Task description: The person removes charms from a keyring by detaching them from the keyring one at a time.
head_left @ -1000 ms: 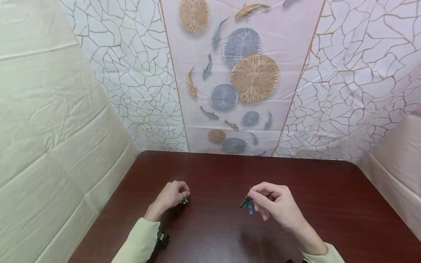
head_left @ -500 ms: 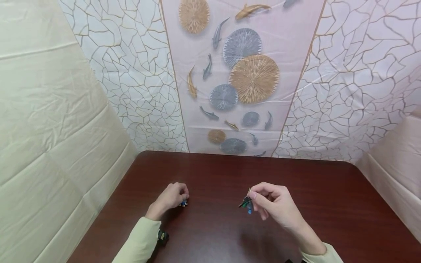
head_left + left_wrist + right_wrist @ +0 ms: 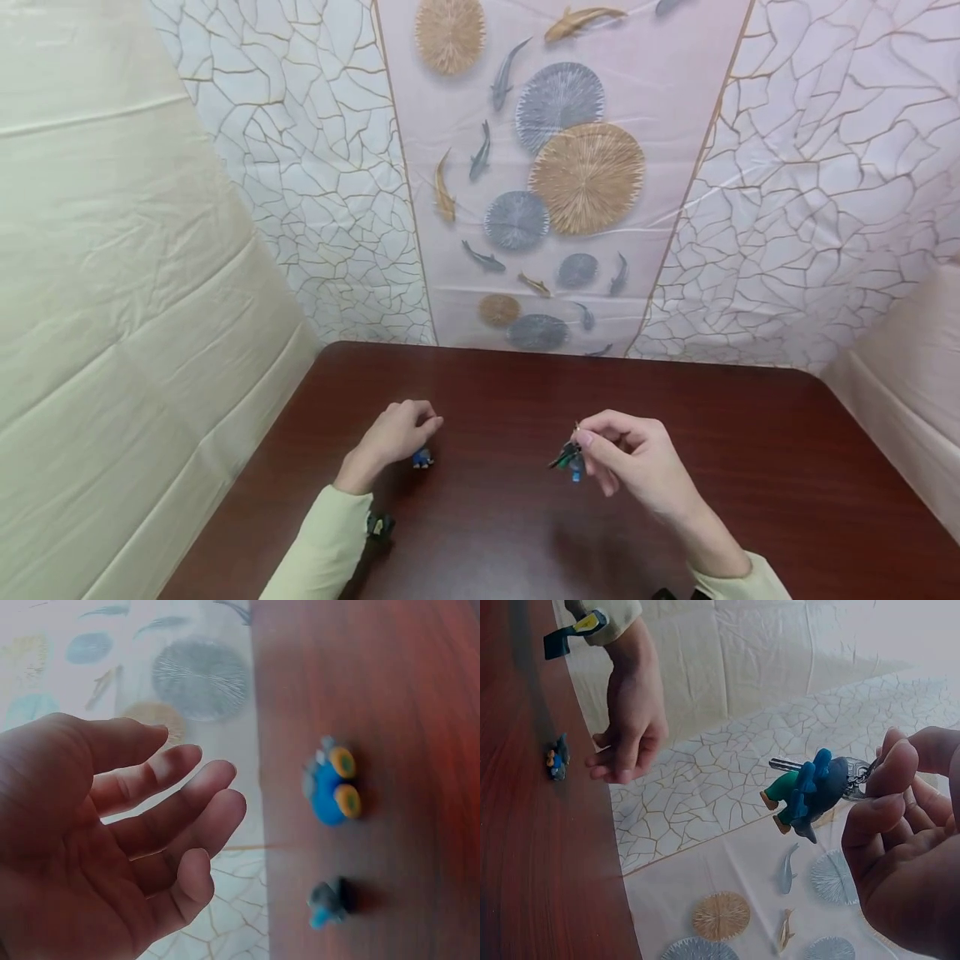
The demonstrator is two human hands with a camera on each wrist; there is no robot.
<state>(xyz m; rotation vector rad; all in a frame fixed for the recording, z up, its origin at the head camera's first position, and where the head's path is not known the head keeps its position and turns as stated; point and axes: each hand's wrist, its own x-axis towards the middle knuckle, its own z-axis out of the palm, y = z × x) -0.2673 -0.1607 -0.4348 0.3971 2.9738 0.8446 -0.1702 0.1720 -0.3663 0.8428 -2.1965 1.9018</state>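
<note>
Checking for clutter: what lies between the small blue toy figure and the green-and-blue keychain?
The head view shows only bare red-brown tabletop between toy figure and keychain.

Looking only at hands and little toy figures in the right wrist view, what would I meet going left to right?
Small blue-and-yellow figurine, the left hand, green-and-blue keychain figurine, the right hand.

Keychain figure (image 3: 826, 789): dark grey, green, blue, tan. Small figurine (image 3: 327, 799): blue, yellow-orange. Tabletop (image 3: 480, 525): reddish-brown. Backdrop (image 3: 337, 208): white, brown crackle lines. Panel (image 3: 667, 108): bears grey-and-gold fish-and-disc print.
</note>
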